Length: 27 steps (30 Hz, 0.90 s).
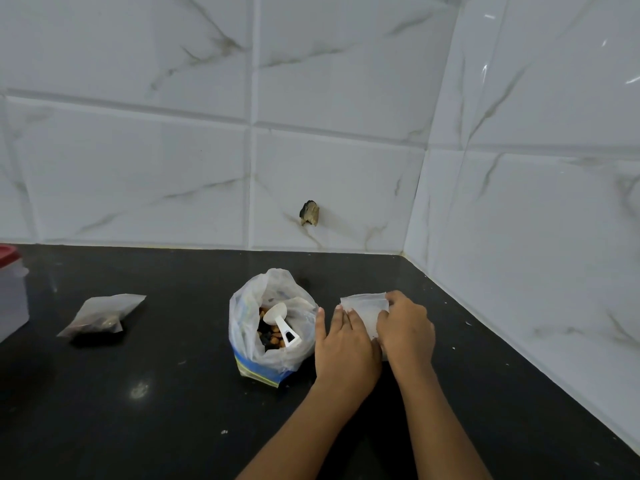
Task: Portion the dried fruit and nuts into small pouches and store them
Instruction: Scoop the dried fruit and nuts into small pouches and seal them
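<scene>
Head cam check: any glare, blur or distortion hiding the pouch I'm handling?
Head view: dim, even light, no motion blur; glare is a spot on the black counter and streaks on the right wall tiles; wide-angle bows the tile lines. The clear pouch under the left hand and right hand looks pale but legible.

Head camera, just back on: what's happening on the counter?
A person has both hands on a flat small pouch that looks empty: the left hand presses it, the right hand pinches its top edge. Beside it stands the open bag of mix with a scoop inside. One filled pouch lies farther left.
</scene>
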Each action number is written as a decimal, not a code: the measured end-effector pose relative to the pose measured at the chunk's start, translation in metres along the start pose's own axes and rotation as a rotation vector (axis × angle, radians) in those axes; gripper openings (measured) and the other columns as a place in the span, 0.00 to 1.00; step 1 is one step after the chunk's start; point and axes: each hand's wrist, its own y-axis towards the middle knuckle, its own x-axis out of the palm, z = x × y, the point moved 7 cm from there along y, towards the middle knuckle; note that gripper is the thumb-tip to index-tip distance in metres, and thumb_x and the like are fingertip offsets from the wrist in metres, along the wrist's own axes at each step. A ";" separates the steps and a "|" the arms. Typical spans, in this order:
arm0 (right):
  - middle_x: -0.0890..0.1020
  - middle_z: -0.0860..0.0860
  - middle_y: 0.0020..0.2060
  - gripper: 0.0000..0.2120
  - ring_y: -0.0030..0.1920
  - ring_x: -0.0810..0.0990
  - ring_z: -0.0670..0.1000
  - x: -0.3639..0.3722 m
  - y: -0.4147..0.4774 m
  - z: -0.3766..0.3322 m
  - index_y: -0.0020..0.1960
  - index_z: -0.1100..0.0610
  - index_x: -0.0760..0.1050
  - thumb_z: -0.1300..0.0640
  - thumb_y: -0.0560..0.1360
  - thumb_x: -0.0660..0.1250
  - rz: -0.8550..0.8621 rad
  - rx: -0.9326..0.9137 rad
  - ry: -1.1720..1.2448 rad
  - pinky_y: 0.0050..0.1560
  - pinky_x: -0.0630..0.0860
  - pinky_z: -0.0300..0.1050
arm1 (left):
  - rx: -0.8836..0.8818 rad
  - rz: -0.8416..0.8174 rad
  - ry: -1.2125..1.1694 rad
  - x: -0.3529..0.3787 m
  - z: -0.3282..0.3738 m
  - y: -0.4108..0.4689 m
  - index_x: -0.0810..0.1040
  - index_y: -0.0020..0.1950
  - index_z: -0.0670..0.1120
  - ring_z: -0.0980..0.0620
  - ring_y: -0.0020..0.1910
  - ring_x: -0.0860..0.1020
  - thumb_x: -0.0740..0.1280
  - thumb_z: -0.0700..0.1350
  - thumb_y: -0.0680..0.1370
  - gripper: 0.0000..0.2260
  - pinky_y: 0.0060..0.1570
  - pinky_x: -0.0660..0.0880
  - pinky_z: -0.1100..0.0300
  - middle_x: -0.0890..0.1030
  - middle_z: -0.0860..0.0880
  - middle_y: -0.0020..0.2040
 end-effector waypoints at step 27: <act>0.79 0.47 0.46 0.09 0.43 0.80 0.43 0.020 -0.065 -0.099 0.53 0.41 0.67 0.52 0.76 0.63 -0.394 -0.670 0.838 0.46 0.77 0.37 | 0.087 0.230 -0.337 -0.098 -0.123 -0.017 0.59 0.70 0.54 0.64 0.59 0.62 0.56 0.67 0.59 0.41 0.58 0.47 0.68 0.63 0.61 0.56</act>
